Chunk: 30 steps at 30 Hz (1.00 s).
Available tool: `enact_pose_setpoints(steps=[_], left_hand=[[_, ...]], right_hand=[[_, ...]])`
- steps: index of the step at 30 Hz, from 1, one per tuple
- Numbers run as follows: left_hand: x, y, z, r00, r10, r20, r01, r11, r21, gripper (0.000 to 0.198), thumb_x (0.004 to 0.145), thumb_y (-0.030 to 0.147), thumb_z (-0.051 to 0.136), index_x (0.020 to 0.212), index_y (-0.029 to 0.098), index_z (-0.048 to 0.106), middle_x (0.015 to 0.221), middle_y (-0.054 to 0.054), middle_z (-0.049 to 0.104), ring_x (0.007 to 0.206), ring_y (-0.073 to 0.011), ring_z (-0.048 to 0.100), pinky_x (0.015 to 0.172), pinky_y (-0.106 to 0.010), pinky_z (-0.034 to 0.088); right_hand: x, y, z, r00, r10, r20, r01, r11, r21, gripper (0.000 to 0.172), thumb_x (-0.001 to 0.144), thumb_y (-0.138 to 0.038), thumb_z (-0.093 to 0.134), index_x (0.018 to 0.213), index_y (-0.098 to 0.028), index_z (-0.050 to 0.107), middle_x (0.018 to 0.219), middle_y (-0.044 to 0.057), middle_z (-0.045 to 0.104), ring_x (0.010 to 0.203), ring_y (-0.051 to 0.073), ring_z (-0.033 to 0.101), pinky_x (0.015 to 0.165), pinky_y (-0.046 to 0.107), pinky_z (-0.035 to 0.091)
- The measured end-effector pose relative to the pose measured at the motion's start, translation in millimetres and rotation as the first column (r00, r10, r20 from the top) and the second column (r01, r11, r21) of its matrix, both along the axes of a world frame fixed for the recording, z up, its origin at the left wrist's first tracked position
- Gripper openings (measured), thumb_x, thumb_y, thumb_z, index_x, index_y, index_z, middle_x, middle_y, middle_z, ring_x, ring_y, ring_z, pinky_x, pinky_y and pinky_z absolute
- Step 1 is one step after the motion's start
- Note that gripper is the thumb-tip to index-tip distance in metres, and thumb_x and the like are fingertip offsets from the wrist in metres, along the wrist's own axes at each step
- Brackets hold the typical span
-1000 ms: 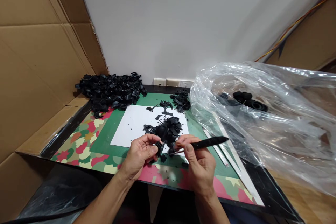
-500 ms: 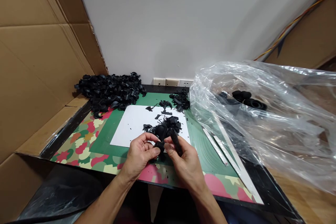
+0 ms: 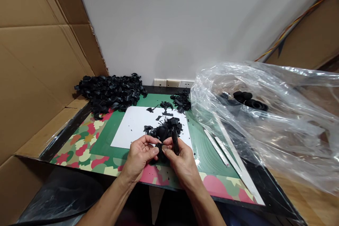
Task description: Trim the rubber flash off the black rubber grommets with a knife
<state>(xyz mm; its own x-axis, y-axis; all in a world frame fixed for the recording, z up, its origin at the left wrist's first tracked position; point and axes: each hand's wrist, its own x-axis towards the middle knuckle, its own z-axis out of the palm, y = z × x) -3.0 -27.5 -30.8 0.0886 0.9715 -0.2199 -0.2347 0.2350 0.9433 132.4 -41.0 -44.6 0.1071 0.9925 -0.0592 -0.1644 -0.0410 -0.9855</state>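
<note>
My left hand (image 3: pixel 140 157) pinches a small black ribbed rubber piece (image 3: pixel 160 152) between thumb and fingers, low over the near edge of the white sheet (image 3: pixel 123 132). From the other side my right hand (image 3: pixel 182 159) grips the same piece with thumb and fingertip. A dark pen-like tool (image 3: pixel 175 140) is also tucked in the right hand, pointing up and away; its working end cannot be made out. Just beyond my fingers lies a heap of black rubber pieces and thin trimmings (image 3: pixel 172 125) on the sheet. The fingers partly cover the ribbed piece.
A large pile of black rubber pieces (image 3: pixel 113 91) stands at the back left against cardboard (image 3: pixel 39 53). A smaller black pile (image 3: pixel 182 101) lies at the back. On the right, a clear plastic bag (image 3: pixel 286 134) holds black round parts (image 3: pixel 254 104), beside white strips (image 3: pixel 215 148).
My hands have drawn closer together around the ribbed piece, which has been turned. The dark tool in my right hand has tipped more upright. The piles stay where they were.
</note>
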Motion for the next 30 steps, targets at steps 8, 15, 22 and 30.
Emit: enact_pose_setpoints(steps=[8,15,22,30], left_hand=[[4,1,7.9,0.992,0.092,-0.081,-0.081,0.989,0.127,0.020,0.049,0.018,0.085,0.061,0.013,0.070,0.080,-0.007,0.071,0.069,-0.0157,0.063,0.063,-0.025,0.051],[3,-2,1.8,0.954,0.142,-0.263,-0.038,0.930,0.366,0.006,0.061,0.015,0.075,0.063,0.016,0.070,0.082,-0.007,0.070,0.073,-0.0182,0.065,0.063,-0.027,0.053],[0,-8,4.3,0.775,0.308,-0.552,0.216,0.692,0.689,0.017,0.075,0.005,0.057,0.075,0.017,0.070,0.088,-0.009,0.069,0.078,-0.0178,0.067,0.066,-0.026,0.051],[-3,-8,8.4,0.826,0.172,-0.537,0.237,0.758,0.608,0.010,0.075,0.011,0.065,0.071,0.017,0.071,0.089,-0.009,0.070,0.074,-0.0176,0.066,0.063,-0.026,0.051]], right_hand=[[2,-4,1.7,0.947,-0.113,0.300,0.023,0.958,0.287,0.011,0.080,-0.024,0.057,0.078,-0.019,0.067,0.074,0.003,0.063,0.068,0.017,0.059,0.060,0.028,0.047],[9,-3,1.0,0.816,-0.198,0.544,-0.100,0.877,0.470,0.015,0.079,-0.010,0.053,0.078,-0.019,0.064,0.073,0.003,0.063,0.064,0.015,0.060,0.056,0.024,0.047],[16,0,2.1,0.529,-0.356,0.770,-0.326,0.753,0.572,0.019,0.081,-0.006,0.047,0.079,-0.018,0.061,0.073,0.002,0.061,0.052,0.012,0.055,0.044,0.022,0.036],[22,8,2.0,0.589,-0.378,0.715,-0.175,0.804,0.569,0.010,0.074,-0.011,0.053,0.070,-0.020,0.056,0.067,0.000,0.056,0.053,0.013,0.052,0.048,0.022,0.036]])
